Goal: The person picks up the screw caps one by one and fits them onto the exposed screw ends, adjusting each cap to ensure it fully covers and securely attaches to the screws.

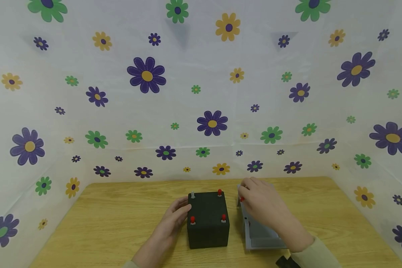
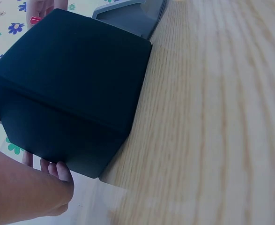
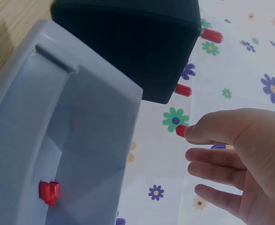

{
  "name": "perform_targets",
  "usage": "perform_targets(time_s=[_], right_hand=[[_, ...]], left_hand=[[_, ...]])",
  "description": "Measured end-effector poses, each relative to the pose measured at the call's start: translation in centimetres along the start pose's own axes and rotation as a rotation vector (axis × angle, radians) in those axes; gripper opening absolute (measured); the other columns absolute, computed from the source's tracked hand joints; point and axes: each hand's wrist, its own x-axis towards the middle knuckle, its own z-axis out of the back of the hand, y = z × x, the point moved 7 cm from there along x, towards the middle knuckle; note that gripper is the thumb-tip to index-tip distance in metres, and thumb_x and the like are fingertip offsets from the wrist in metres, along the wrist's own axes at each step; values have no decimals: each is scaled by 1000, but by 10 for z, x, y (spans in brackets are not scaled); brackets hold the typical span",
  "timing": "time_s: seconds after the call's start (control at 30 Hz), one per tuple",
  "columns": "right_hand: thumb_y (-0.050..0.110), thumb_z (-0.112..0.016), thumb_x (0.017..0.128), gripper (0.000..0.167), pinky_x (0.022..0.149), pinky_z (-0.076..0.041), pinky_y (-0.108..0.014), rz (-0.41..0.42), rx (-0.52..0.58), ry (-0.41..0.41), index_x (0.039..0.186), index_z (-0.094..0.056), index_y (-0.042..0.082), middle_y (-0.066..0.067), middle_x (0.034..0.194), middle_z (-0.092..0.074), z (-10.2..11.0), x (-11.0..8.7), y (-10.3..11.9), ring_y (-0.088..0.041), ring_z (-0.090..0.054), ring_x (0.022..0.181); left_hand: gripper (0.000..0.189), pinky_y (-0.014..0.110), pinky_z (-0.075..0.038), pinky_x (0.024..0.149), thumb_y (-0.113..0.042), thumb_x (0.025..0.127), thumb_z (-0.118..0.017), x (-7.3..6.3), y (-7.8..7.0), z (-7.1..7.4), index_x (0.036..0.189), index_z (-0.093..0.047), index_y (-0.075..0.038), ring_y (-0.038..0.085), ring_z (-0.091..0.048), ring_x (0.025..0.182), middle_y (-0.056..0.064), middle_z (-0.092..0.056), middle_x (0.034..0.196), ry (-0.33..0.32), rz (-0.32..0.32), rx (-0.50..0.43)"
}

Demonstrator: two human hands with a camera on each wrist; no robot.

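A black box (image 1: 207, 236) stands on the table in the head view. Three of its corner posts carry red caps (image 1: 219, 192), while the back-left post (image 1: 192, 195) is bare metal. My left hand (image 1: 169, 223) rests against the box's left side, fingertips touching it. To the right, above a grey bin (image 1: 266, 244), my right hand (image 1: 262, 203) pinches a small red cap (image 3: 181, 131) between thumb and forefinger. Its other fingers extend loosely in the right wrist view. A little cluster of red caps (image 3: 49, 192) lies inside the bin.
The bin stands close beside the box, with a narrow strip of wooden table (image 1: 120, 219) between them. A dark object (image 1: 287, 262) lies near the front edge, partly under the right sleeve. A flower-patterned sheet (image 1: 187, 111) encloses the back and sides.
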Motion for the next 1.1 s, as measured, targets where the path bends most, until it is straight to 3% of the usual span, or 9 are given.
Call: perform_targets(time_s=[0.27,0.73,1.1], right_hand=[[5,-86,81,20,81,-60,-32,6,-11,10,89,-71,15,0,99,-67,8,6,7,-16,-61,88],[12,-88,84,18,82,-59,-33,30,7,28,90,-71,15,-1,100,-68,11,9,18,-18,-62,92],[10,-89,84,19,80,-59,-32,39,27,-5,91,-72,14,-1,101,-68,15,15,23,-18,-62,91]], left_hand=[[50,53,-34,127,-18,104,-63,-1,-1,0,150,-49,-3,17,-61,125,11,-53,145,-5,-4,5],[51,54,-34,126,-20,104,-65,0,-1,0,150,-50,-3,17,-61,124,12,-54,146,-19,-2,14],[53,52,-35,126,-18,104,-64,-1,0,-1,152,-47,-3,15,-62,124,8,-56,143,16,-22,1]])
